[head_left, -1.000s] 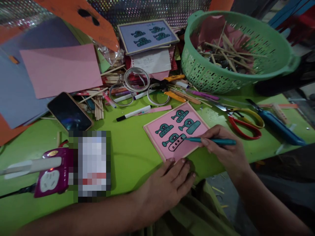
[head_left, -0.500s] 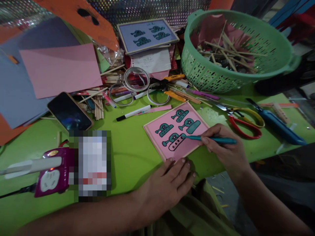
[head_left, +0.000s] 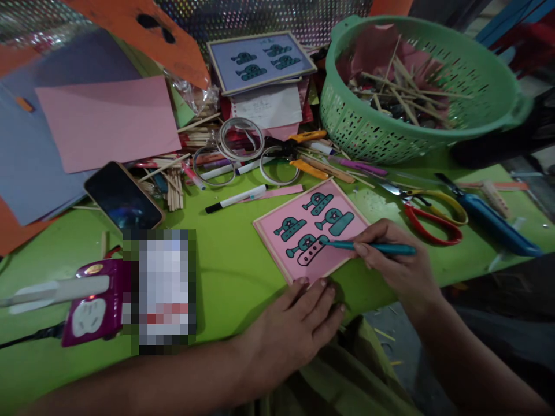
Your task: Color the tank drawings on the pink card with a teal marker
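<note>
A pink card [head_left: 282,245] framed with thin wooden sticks lies on the green table. It bears several tank drawings; three are filled in teal, and the lowest has a teal upper part and a mostly pink track. My right hand [head_left: 396,260] pinches a teal marker [head_left: 381,247], its tip at the right end of that lowest track. Spread fingers of my left hand [head_left: 299,323] lie flat at the card's near edge, holding nothing.
Behind stand a green basket [head_left: 390,130] of sticks and a framed blue card [head_left: 262,60]. Scissors [head_left: 433,222] and a blue cutter [head_left: 498,222] lie right; tape rolls [head_left: 240,138], a phone [head_left: 124,196] and a purple power socket [head_left: 93,303] lie left.
</note>
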Tool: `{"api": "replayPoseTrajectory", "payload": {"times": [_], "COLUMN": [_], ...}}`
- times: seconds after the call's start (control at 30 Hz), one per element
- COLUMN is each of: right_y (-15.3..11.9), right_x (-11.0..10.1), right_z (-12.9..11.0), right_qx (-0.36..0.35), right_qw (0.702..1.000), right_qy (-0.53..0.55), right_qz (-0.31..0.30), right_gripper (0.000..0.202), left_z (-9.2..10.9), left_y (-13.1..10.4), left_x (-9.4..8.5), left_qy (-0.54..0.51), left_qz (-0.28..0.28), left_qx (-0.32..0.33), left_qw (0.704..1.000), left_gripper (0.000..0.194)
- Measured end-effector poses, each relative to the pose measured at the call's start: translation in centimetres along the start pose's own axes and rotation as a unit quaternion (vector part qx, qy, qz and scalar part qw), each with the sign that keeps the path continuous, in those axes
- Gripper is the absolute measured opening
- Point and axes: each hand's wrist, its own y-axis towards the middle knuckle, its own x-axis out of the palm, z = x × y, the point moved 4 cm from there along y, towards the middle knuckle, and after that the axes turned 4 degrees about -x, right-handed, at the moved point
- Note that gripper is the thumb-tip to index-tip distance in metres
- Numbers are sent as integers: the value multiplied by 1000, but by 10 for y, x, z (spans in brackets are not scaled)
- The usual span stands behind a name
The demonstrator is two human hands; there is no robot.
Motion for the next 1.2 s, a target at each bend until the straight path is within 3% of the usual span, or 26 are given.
{"api": "replayPoseTrajectory", "payload": {"times": [0.37, 0.83, 1.2], "right_y": [0, 2, 3], "right_x": [0, 0, 0], "right_z": [2, -1, 2], "right_qx": [10, 17, 16], "right_qw": [1000, 1000, 1000], "right_qy": [0, 2, 13], "right_qz": [-5, -1, -8], "right_gripper": [21, 28, 29], "left_z": [0, 0, 1], "left_y": [-1, -1, 0], "left_x": [0, 1, 3], "left_qy": [4, 2, 4], "left_qz": [37, 39, -13], "left_qx": [-14, -16, 8], "left_qw": [999, 999, 1000], "left_gripper": [46, 47, 51]}}
